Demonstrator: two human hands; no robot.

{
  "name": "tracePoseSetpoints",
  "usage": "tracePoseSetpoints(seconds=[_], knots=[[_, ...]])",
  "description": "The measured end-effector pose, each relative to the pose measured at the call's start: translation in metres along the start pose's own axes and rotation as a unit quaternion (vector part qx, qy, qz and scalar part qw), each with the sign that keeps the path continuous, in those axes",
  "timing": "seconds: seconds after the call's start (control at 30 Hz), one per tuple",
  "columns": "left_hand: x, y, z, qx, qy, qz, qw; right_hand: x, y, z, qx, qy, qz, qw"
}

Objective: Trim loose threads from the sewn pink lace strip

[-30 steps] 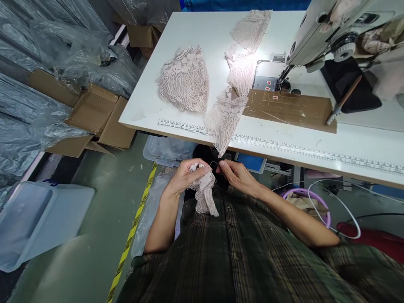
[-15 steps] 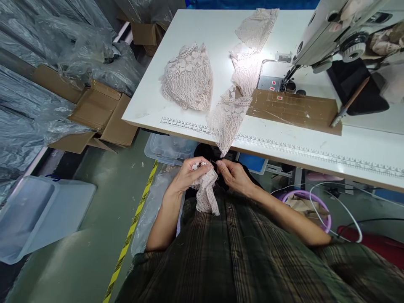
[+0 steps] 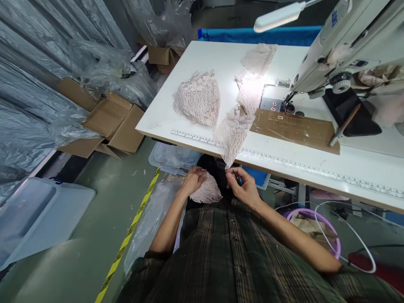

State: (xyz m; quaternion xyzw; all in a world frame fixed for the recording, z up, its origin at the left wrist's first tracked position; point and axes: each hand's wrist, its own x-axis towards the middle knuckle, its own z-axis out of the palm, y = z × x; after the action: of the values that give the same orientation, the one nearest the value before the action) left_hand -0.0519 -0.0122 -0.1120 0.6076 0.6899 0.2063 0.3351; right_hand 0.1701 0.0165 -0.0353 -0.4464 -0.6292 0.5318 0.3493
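Observation:
At my lap, my left hand [image 3: 193, 182] presses its fingers on a pale pink lace piece [image 3: 206, 190], which spreads out to the right of the hand. My right hand [image 3: 243, 187] is closed around a small dark tool with a blue-green part [image 3: 239, 180]; its kind is mostly hidden by the fingers. Just above that hand, the tip of a lace strip [image 3: 235, 130] hangs over the table's front edge. Whether the fingertips touch that tip, I cannot tell. A stack of lace pieces [image 3: 197, 99] lies on the left of the white table [image 3: 167, 113].
A sewing machine [image 3: 334, 50] stands at the right, with a cardboard strip [image 3: 296, 128] before it. A ruler scale [image 3: 284, 162] runs along the front edge. On the floor are an open carton [image 3: 109, 115], a clear plastic bin [image 3: 47, 214] and a purple basket [image 3: 337, 244].
The lace piece, earlier bunched up in my left hand, is now spread flat on my lap. My right hand has moved slightly away from it. The view has tilted up.

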Motion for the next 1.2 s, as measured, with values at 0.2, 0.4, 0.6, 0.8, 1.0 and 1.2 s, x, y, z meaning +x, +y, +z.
tracePoseSetpoints(seconds=[0.2, 0.4, 0.6, 0.8, 1.0, 1.2], knots=[[-0.009, -0.015, 0.013, -0.059, 0.052, -0.014, 0.997, 0.015, -0.020, -0.001, 0.107, -0.020, 0.044, 0.993], [-0.012, 0.013, -0.009, -0.253, 0.028, 0.029, 0.967, 0.005, -0.032, 0.004, 0.021, -0.028, -0.053, 0.998], [-0.009, 0.064, -0.022, -0.576, -0.198, 0.070, 0.790, -0.029, -0.044, 0.004, -0.089, -0.412, -0.214, 0.881], [-0.007, 0.095, -0.042, -0.478, -0.196, 0.019, 0.856, -0.041, -0.046, 0.005, -0.138, -0.475, -0.195, 0.847], [-0.016, 0.102, -0.051, -0.382, -0.123, -0.022, 0.915, -0.021, -0.036, -0.018, -0.096, -0.304, -0.092, 0.944], [-0.021, 0.110, -0.051, -0.383, -0.098, -0.027, 0.918, 0.001, -0.015, -0.026, -0.075, -0.125, -0.005, 0.989]])
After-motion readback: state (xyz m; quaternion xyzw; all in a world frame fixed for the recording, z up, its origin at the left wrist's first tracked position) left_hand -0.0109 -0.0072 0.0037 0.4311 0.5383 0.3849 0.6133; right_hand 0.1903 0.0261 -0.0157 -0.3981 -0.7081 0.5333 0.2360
